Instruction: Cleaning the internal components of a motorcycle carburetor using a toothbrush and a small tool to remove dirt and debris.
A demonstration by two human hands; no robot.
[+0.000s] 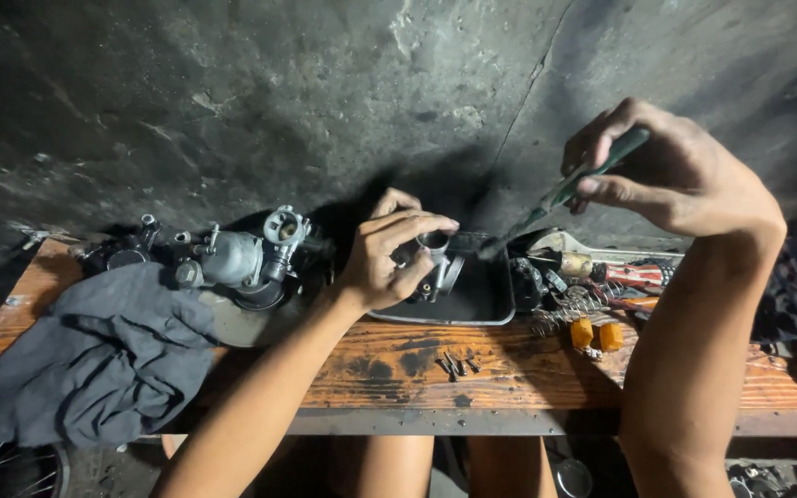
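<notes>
left hand (387, 254) is curled around a small metal carb part (434, 247), thumb and fingers pinching it by the round open top, holding it just above the dark metal tray (481, 300) that sits on the wooden bench (509, 369). right hand (671, 171) is up higher and off to the right, closed in a pen-style grip on a green-handled brush (569, 184), which slants down to the left with its dark tip ending just beside the part, right over the tray's back edge; can't tell if it's actually touching. left of the tray there's another carburetor body (242, 258) lying on the bench, greyish with brass bits, and next to that a crumpled dark grey rag (103, 360) hanging over the bench's left end. a few little screws (457, 365) lie loose on the wood in front of the tray. right of the tray is a messy pile: a spring (565, 314), a couple of orange pieces (596, 334), a wrench (592, 247) and a red and white can (638, 274) on its side. bare knees show under the bench edge.
</notes>
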